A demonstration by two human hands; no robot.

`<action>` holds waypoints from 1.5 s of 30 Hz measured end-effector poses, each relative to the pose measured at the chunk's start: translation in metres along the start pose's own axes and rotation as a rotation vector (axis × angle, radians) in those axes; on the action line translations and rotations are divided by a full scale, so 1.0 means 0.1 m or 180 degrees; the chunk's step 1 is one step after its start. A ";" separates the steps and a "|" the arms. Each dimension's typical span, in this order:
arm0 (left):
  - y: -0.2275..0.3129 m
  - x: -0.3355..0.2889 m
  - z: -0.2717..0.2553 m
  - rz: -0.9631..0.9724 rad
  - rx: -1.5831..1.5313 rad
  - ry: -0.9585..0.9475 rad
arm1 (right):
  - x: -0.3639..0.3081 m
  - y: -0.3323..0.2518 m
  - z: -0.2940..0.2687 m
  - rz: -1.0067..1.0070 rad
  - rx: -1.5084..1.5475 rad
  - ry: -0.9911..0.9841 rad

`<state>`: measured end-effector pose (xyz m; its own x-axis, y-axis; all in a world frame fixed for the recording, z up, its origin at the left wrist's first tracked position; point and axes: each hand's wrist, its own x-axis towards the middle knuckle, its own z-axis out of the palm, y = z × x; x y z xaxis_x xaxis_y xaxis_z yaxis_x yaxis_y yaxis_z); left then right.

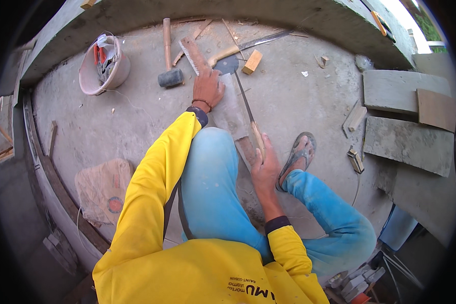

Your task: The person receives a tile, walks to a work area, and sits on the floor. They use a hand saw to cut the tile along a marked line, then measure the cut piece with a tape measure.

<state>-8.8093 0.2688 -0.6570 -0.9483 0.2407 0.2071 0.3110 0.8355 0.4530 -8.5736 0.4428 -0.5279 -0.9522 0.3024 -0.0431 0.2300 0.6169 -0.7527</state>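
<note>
Concrete floor (299,101) carries everything; you're crouched on it, knees up, sandalled foot (300,154) planted flat.

Landmark: the grey board (231,109), lying flat on the floor in front of your knees and running away from you.

Left of the board, well apart: a paper cement sack (104,190) lies crumpled near the floor's edge. Right of the board, well apart: stacked concrete slabs (408,144) with a brown tile (435,109) on top.

Far left of the board: a pale bucket (104,66) with red-handled tools inside.

Just left of the board's far end: a rubber mallet (168,55), head toward you, handle pointing away.

On the board itself: the saw (245,104), thin blade running lengthwise along the board, wooden handle at the near end.

Your left hand (207,88) rests palm down on the board's far end, fingers spread, not gripping anything, just left of the blade.

Your right hand (265,164) is closed around the saw's handle at the board's near end, between your knee and the sandal.

At the board's far end, touching or just past it: a round trowel (227,63) with a wooden grip. A notched trowel (191,54) lies just beside your left hand's fingertips.

Just beyond the board on the right: a small wood block (252,62). A smaller offcut (357,119) lies between the board and the slabs.
</note>
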 end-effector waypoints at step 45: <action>0.37 0.04 0.15 -0.1011 0.0007 -0.0042 | 0.37 0.16 0.15 -0.0142 0.0209 -0.0323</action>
<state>-8.8020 0.3082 -0.6519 -0.9987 -0.0262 0.0442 -0.0011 0.8710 0.4913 -8.6087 0.4527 -0.5513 -0.9774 0.1987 -0.0725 0.1766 0.5781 -0.7966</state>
